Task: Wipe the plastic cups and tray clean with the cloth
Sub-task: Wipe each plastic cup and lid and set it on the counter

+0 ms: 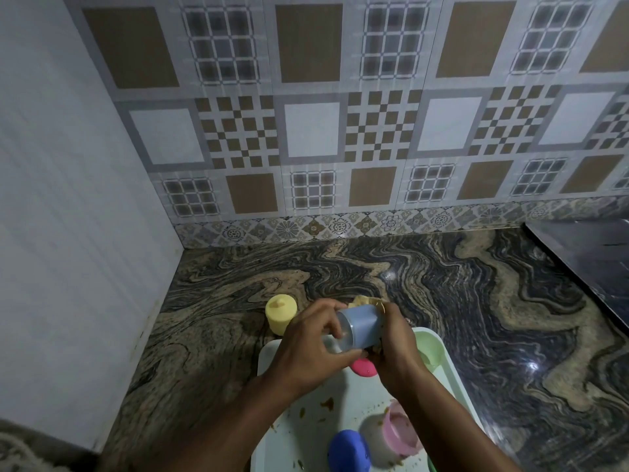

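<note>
Work is in progress on one cup. The left hand [316, 342] grips a grey-blue cup [360, 327] by its base end; the cup lies on its side, held above the far end of the tray [269, 359]. The right hand [396, 345] is curled round the cup's mouth end and holds the tan cloth [367, 300] against it. Most of the cloth is hidden behind hand and cup.

A yellow cup [280, 313] stands upside down on the countertop [476, 301], just beyond the tray's far left corner. It is judged already wiped and set aside.

Outstanding on the tray:
- a red-pink cup [363, 366] beneath the hands
- a blue cup [349, 449] at the near end
- a pale pink cup [403, 430] at the near end

Brown smears [327, 403] mark the tray floor, so the tray is judged not yet wiped. Estimate: early stage, well under half complete.
</note>
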